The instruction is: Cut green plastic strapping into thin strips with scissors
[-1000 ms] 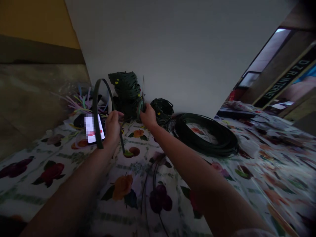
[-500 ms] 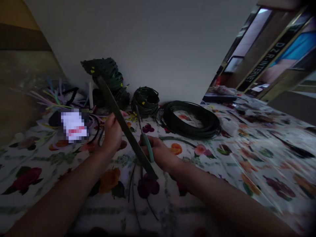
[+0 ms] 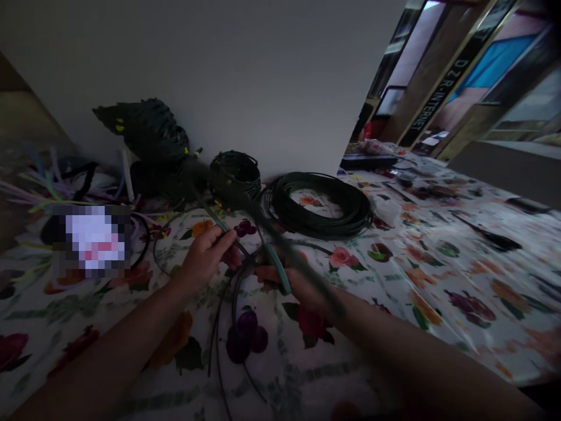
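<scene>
My left hand (image 3: 210,248) is closed, thumb and fingers pinching a narrow dark green strip (image 3: 214,217) that slants toward my right hand. My right hand (image 3: 284,278) is wrapped round scissors with a teal handle (image 3: 277,269); their thin blades point up and away. A wider dark strip (image 3: 302,266), blurred, slants across the view in front of my right hand, and where it is held I cannot tell. Thin dark strands (image 3: 214,333) hang or curve below the hands over the flowered cloth.
Behind the hands lie a coil of dark strip (image 3: 319,229), a small woven dark basket (image 3: 239,175) and a larger woven piece (image 3: 151,131). Pastel strips (image 3: 48,181) and a blurred-out white packet (image 3: 94,237) are at left. A black tool (image 3: 495,237) rests at right on the flowered tablecloth (image 3: 350,362).
The view has turned a little right, so the background sits further left. The wide strip has swung right across my right hand. My left hand now shows pinching a narrow strip.
</scene>
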### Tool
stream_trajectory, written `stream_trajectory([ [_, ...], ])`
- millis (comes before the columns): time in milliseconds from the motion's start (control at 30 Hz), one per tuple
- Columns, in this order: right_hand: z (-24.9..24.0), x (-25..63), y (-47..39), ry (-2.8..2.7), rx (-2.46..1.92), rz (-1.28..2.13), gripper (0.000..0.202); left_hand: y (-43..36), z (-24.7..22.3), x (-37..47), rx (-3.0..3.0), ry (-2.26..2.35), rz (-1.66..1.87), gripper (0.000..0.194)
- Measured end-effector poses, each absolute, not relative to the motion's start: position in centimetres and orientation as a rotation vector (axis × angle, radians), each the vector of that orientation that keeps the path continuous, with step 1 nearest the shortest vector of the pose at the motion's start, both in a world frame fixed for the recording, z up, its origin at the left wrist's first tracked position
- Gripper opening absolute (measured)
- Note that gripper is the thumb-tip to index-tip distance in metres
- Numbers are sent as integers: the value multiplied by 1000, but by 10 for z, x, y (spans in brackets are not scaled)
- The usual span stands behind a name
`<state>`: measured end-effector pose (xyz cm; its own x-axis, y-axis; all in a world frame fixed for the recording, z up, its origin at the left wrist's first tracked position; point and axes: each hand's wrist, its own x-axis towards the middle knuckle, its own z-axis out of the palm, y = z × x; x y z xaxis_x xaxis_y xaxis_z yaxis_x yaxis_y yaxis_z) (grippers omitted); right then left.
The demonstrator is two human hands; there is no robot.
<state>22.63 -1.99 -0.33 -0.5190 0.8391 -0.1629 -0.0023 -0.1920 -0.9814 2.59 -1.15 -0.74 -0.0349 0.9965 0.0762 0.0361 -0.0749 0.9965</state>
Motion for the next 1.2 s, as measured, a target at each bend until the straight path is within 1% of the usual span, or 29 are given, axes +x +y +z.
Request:
stream_trajectory([
  [133,-9,249,-21,-1639,-1036,1693,22,-8,0,17,1245,1314,1412,29],
  [333,-2,272,-26,-2082,-1163,1175,33,-1,6,-1,1253,1382,1592,27],
  [400,-1,273,-26,-2143,-1225,1091,36,-1,8,-6,1271,1409,1650,26],
  [500,-4,271,-25,-2236,-1254,1029,35,-1,13,-12,1327,1420,1723,24],
  [667,-8,265,-28,-2325,-1280,1080,32,-3,25,-17,1346,1450,1796,23],
  [867,-5,266,-33,-2262,-1266,1159,34,-7,27,-16,1387,1385,1822,25],
  [1033,-2,266,-32,-2175,-1319,1332,35,-10,29,-12,1384,1382,1800,23],
  [1200,-1,265,-34,-2105,-1307,1459,32,-9,26,-13,1396,1382,1775,22],
])
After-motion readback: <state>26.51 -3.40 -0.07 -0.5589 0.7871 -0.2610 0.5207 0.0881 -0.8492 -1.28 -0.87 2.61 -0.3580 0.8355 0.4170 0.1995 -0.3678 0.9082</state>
